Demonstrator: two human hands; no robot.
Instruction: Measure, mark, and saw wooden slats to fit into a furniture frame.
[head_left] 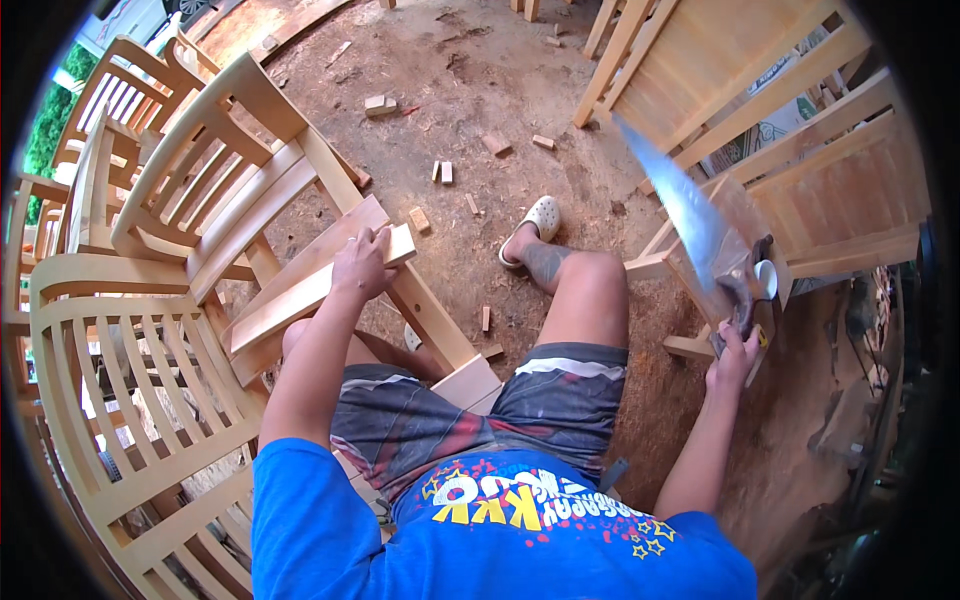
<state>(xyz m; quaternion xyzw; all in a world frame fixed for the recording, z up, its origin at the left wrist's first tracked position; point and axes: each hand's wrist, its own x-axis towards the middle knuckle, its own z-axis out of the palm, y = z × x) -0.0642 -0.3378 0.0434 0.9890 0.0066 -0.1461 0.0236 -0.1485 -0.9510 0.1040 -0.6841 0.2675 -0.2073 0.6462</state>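
My left hand point(362, 265) is closed around a pale wooden board point(290, 308) near its far end. Beneath that lies a wider, browner plank point(330, 235), resting across a wooden frame beside my left leg. Out to the right, my right hand point(735, 358) grips a handsaw point(680, 205) by its handle, the shiny blade pointing away and up to the left. The saw is over or beside a small wooden stand point(680, 280). A round white object point(766, 280), its kind unclear, sits close to the saw handle.
Slatted wooden chairs point(150, 400) crowd the left side. More wooden furniture panels point(840, 200) stand at the right. Several wood offcuts point(380, 105) lie on the dirt floor point(460, 130). A squared beam point(430, 315) runs between my legs, and my foot wears a pale clog point(543, 215).
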